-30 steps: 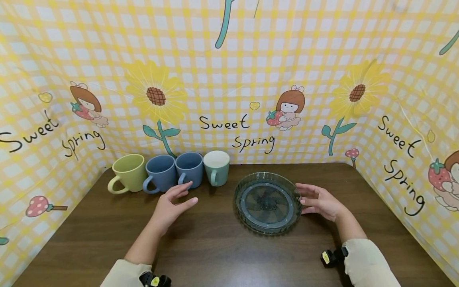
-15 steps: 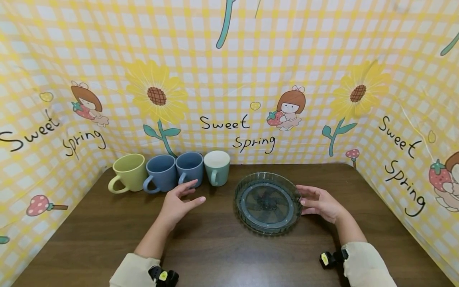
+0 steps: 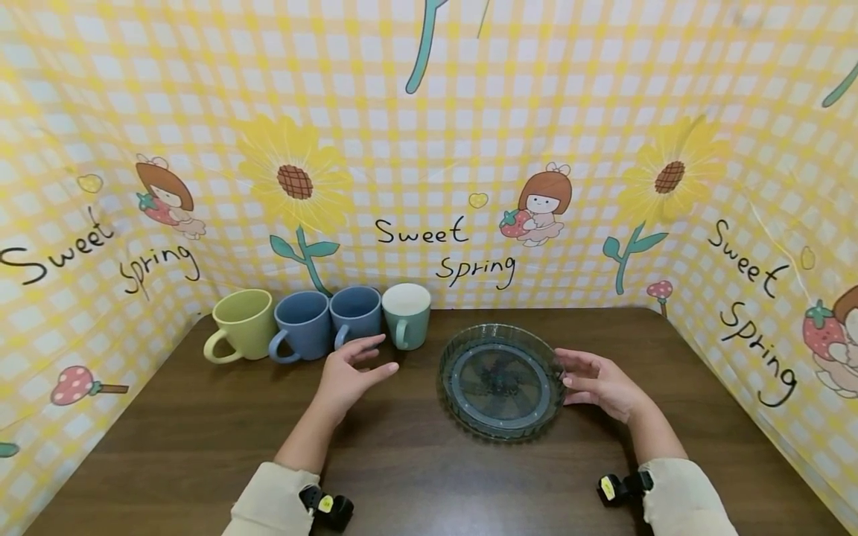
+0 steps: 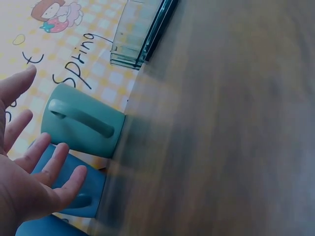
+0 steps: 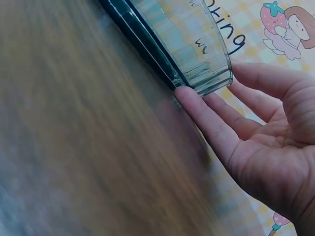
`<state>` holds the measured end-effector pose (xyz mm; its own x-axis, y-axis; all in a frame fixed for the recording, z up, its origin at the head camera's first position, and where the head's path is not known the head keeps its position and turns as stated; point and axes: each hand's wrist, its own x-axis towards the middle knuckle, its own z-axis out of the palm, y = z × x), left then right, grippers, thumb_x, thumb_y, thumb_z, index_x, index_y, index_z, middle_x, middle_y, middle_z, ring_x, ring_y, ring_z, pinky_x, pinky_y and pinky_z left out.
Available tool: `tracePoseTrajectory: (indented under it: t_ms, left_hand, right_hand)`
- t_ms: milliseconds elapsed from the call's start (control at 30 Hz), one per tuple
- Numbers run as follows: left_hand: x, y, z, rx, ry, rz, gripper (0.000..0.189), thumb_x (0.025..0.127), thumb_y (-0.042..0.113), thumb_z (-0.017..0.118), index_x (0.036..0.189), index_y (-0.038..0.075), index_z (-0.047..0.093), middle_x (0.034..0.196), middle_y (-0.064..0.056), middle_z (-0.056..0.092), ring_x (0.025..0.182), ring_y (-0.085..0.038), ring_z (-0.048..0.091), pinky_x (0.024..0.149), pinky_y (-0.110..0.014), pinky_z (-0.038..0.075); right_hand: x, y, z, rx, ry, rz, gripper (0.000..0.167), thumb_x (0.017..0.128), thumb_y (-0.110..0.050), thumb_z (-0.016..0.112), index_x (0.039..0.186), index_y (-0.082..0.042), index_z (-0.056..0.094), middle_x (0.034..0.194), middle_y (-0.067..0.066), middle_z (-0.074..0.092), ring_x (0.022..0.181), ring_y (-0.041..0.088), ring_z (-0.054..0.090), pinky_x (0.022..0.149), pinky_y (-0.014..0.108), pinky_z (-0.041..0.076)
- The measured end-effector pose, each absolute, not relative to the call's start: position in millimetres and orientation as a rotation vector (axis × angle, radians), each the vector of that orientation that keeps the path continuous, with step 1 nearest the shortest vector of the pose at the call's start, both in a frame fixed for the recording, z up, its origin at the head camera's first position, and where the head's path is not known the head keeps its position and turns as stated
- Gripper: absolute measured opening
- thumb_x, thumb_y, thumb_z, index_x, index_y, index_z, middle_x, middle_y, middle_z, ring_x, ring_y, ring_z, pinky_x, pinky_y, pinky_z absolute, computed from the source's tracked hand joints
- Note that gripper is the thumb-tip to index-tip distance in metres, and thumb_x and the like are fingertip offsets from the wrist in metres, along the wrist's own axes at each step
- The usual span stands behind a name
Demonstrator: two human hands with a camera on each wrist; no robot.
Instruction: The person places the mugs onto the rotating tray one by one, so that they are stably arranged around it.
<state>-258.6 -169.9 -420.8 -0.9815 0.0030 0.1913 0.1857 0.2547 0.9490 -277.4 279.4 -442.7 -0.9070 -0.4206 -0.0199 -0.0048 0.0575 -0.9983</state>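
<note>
A round, ridged clear dish (image 3: 499, 383) of smoky glass or plastic, with a darker ring in its base, sits on the wooden table. My right hand (image 3: 599, 383) is at its right side. In the right wrist view, the fingers of the right hand (image 5: 268, 132) touch the dish wall (image 5: 211, 81) near rim and base from outside. My left hand (image 3: 351, 380) hovers with fingers spread, apart from the dish, before a blue mug (image 3: 355, 309) and a green mug (image 3: 407, 316). Nothing is in the left hand (image 4: 34, 182).
Another blue mug (image 3: 302, 324) and a yellow-green mug (image 3: 243, 324) complete a row along the back left of the table (image 3: 415, 476). A yellow checked cloth (image 3: 429, 164) with printed flowers and lettering hangs behind and at both sides.
My left hand has moved to the right, closer to the dish, with its fingers still apart. The right hand and dish have barely moved, and the mugs stand where they were.
</note>
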Motion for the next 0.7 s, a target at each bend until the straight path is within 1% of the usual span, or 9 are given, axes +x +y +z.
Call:
tracePoseTrajectory:
  t_ms: [100,267,400,567,700]
  left_hand:
    - [-261.8,-165.4,-422.0,-0.143,-2.350,-1.828,0.061,0.075,0.024,0.087,0.129,0.009,0.064,0.137,-0.009,0.055,0.122,-0.030,0.055,0.099,-0.051,0.048]
    - [-269.2,-155.9,-422.0,-0.058,-2.308,-1.855,0.054,0.074,0.019,0.087,0.124,0.011,0.068,0.133,-0.007,0.059,0.119,-0.028,0.058,0.094,-0.044,0.052]
    - [-276.4,-148.5,-424.1,0.024,-2.243,-1.897,0.049,0.073,0.013,0.087,0.120,0.010,0.071,0.128,-0.011,0.062,0.115,-0.030,0.060,0.088,-0.037,0.055]
    - [-283.9,-144.9,-426.0,0.093,-2.169,-1.927,0.048,0.072,0.006,0.086,0.118,0.007,0.071,0.125,-0.016,0.063,0.110,-0.031,0.062,0.078,-0.024,0.056]
    - [-288.3,-143.7,-426.0,0.112,-2.167,-1.923,0.049,0.072,0.005,0.086,0.118,0.004,0.070,0.124,-0.016,0.063,0.109,-0.030,0.063,0.075,-0.020,0.055]
  right_hand:
    - [-275.3,279.5,-443.5,-0.432,2.037,-1.927,0.064,0.096,0.000,0.058,0.148,0.010,0.024,0.150,0.036,0.021,0.117,0.026,0.050,0.083,0.045,0.057]
    - [-272.0,280.3,-443.8,-0.431,2.034,-1.941,0.064,0.096,-0.001,0.059,0.148,0.010,0.024,0.149,0.036,0.022,0.116,0.024,0.051,0.083,0.045,0.057]
    - [-270.3,281.0,-443.9,-0.428,2.036,-1.944,0.065,0.095,-0.001,0.059,0.148,0.010,0.024,0.150,0.037,0.021,0.117,0.025,0.050,0.083,0.045,0.057]
    - [-272.4,279.4,-442.9,-0.435,2.042,-1.942,0.064,0.096,-0.002,0.059,0.148,0.010,0.024,0.150,0.036,0.022,0.118,0.027,0.049,0.083,0.044,0.057]
    - [-273.8,277.9,-442.5,-0.425,2.035,-1.949,0.065,0.095,-0.001,0.060,0.148,0.010,0.024,0.149,0.036,0.024,0.116,0.026,0.050,0.083,0.044,0.057]
